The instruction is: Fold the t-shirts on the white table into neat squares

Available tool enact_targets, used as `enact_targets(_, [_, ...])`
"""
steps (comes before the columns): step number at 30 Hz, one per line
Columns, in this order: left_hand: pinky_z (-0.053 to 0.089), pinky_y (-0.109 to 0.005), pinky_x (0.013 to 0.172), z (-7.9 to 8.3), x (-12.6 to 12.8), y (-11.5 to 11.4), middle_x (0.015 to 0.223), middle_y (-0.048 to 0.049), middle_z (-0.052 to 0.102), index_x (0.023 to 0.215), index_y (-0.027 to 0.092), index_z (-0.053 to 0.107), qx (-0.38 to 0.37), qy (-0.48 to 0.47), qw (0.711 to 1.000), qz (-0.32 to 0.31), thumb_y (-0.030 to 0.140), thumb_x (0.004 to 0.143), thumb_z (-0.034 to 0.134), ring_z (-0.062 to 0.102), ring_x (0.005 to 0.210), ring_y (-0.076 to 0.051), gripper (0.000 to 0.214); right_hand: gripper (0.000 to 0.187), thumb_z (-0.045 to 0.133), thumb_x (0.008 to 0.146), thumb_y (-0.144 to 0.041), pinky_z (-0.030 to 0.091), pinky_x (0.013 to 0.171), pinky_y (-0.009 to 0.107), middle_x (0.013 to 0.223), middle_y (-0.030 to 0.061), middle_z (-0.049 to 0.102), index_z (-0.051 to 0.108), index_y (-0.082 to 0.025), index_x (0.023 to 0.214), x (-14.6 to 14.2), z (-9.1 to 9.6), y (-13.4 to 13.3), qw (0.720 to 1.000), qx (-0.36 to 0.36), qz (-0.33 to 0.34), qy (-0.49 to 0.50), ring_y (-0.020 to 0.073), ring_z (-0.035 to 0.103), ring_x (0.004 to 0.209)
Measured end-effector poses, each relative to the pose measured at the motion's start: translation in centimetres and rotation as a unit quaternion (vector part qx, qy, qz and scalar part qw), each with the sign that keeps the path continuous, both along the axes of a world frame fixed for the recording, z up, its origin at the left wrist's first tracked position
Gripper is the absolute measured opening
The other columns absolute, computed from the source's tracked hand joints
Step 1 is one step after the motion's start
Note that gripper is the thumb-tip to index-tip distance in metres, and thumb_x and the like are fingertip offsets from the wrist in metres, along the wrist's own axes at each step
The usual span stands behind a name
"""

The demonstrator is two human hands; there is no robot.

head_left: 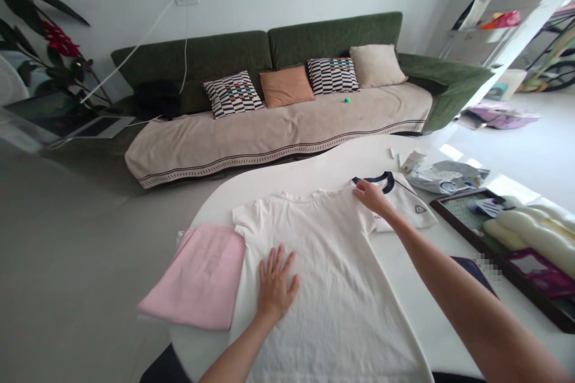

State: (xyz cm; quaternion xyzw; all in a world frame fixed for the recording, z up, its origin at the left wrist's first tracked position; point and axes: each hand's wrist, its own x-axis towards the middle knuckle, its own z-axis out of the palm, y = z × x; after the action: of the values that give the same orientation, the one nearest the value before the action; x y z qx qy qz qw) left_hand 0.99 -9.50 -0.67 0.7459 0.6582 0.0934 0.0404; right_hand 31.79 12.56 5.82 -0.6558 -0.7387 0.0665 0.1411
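The left hand [275,290] lies flat and spread on the white shirt [332,287] at the table [314,173]'s near middle, while the right hand [371,196] is at its far right shoulder — pinching or not, I cannot tell — where a sideways pull could drag the touching navy-collared shirt [406,204] askew.

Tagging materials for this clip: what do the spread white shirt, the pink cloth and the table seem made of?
White shirt: probably matte, cotton-like knit, from its soft, fine wrinkles.
Pink cloth: matte fabric, draping flat without shine; fibre unclear.
Table: smooth, white, hard-looking top, perhaps laminate or lacquer, as no grain shows.
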Motion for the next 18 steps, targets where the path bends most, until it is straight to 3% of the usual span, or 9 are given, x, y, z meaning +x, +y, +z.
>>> enact_targets(3, [0.018,-0.050,0.103,0.1,0.0,0.0,0.146,0.0013,0.018,0.136,0.036,0.026,-0.002,-0.003,1.000,-0.002,0.038,0.084,0.041,0.014,0.133,-0.025,0.054,0.028,0.039,0.079,-0.031,0.036,0.058,0.024,0.075,0.0051,0.060,0.057,-0.015,0.094,2.9,0.5,-0.6,0.999,0.010,-0.042,0.003,0.0161,0.053,0.066])
enact_targets(8, [0.018,-0.050,0.104,0.2,0.0,-0.1,0.146,0.0013,0.019,0.135,0.036,0.026,0.000,-0.010,1.000,0.001,0.038,0.083,0.042,0.014,0.133,-0.025,0.054,0.021,0.048,0.075,-0.027,0.036,0.057,0.023,0.076,0.0073,0.062,0.062,-0.014,0.085,5.5,-0.3,-1.1,0.992,-0.021,-0.107,-0.066,0.0167,0.056,0.067])
enact_targets(13, [0.016,-0.050,0.104,0.2,0.1,-0.1,0.146,0.0015,0.019,0.135,0.036,0.026,-0.003,-0.012,1.000,0.004,0.038,0.083,0.042,0.014,0.133,-0.025,0.055,0.030,0.036,0.084,-0.023,0.037,0.060,0.026,0.096,0.0158,0.059,0.061,-0.012,0.096,1.7,-0.7,-0.3,0.990,0.001,-0.105,-0.097,0.0204,0.055,0.082])
enact_targets(18, [0.016,-0.050,0.104,0.3,0.1,-0.1,0.146,0.0017,0.018,0.136,0.036,0.025,-0.010,-0.012,1.000,0.007,0.038,0.084,0.041,0.013,0.133,-0.025,0.054,0.025,0.041,0.084,-0.021,0.037,0.064,0.021,0.095,0.0093,0.061,0.065,-0.016,0.090,-4.3,-1.8,1.4,0.994,-0.027,0.031,-0.097,0.0151,0.056,0.085])
